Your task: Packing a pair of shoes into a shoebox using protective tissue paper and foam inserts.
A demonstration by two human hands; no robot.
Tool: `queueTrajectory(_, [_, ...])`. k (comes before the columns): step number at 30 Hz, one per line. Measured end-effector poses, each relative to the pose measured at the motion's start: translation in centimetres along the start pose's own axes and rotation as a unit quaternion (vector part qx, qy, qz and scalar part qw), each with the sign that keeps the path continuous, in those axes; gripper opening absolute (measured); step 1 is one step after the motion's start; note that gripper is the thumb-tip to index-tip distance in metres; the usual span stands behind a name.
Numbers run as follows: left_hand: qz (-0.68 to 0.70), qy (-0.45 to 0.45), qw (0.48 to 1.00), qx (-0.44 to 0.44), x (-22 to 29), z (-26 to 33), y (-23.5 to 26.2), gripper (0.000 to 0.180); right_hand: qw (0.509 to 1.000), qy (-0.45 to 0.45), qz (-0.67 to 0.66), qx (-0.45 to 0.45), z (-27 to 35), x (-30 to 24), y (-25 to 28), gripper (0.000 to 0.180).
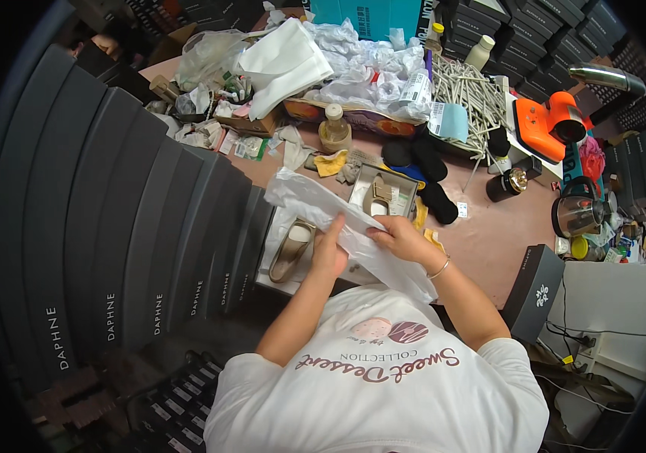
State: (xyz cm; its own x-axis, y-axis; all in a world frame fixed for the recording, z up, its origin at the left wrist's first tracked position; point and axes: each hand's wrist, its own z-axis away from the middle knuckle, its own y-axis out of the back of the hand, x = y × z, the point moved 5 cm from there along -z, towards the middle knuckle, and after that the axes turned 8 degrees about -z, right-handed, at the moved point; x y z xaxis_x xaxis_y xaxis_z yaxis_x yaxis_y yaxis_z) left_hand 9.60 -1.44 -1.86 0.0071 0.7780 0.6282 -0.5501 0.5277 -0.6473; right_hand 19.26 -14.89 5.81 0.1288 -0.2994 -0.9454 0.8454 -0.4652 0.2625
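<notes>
A sheet of white tissue paper point(353, 235) stretches slantwise between my hands. My left hand point(329, 248) pinches it near the middle, thumb and fingers together. Farther right, my right hand point(401, 240), a bracelet on its wrist, grips the same sheet between thumb and fingers. Left of my left hand, a brown shoe point(290, 253) lies in an open shoe box point(268, 281) lined with white paper. Beyond the sheet stands a grey box point(358, 186) with another brown shoe point(375, 195) in it, a buckle on its strap. The sheet partly covers both boxes.
Tall stacks of dark shoe boxes point(89, 219) wall the left side. Across the table sit a glue bottle point(334, 130), a box of crumpled paper point(372, 72), many white sticks point(470, 94), an orange device point(540, 130) and a glass pot point(576, 211). A dark box point(536, 291) stands at right.
</notes>
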Motion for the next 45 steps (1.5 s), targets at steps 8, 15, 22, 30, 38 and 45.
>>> queueTrajectory(8, [-0.046, -0.089, 0.990, 0.101, 6.3, -1.5, -0.1, 0.029, 0.999, -0.022, -0.043, 0.007, 4.4, 1.9, 1.3, 0.027])
queueTrajectory(15, [-0.159, -0.150, 0.962, 0.161, 7.8, -3.3, 2.4, 0.031, 0.931, -0.347, 0.046, -0.105, 19.0, 13.6, 3.0, 0.018])
queueTrajectory(22, [-0.139, -0.125, 0.976, 0.109, 5.7, -2.3, 0.4, 0.035, 0.991, 0.016, -0.059, 0.117, 5.5, 3.3, 3.6, 0.062])
queueTrajectory(30, [-0.741, -0.081, 0.661, 0.086, 11.0, 1.1, 10.3, 0.044, 0.994, -0.096, 0.043, 0.040, -0.9, 6.9, 2.1, 0.026])
queueTrajectory(38, [-0.612, 0.080, 0.784, 0.071, 6.7, 1.4, 16.7, 0.037, 0.979, 0.054, 0.192, 0.050, -2.3, 0.8, 2.2, 0.033])
queueTrajectory(45, [-0.352, 0.236, 0.895, -0.139, 8.0, 10.7, 6.3, 0.058, 0.952, 0.093, 0.290, -0.017, -3.0, -1.5, -1.1, 0.056])
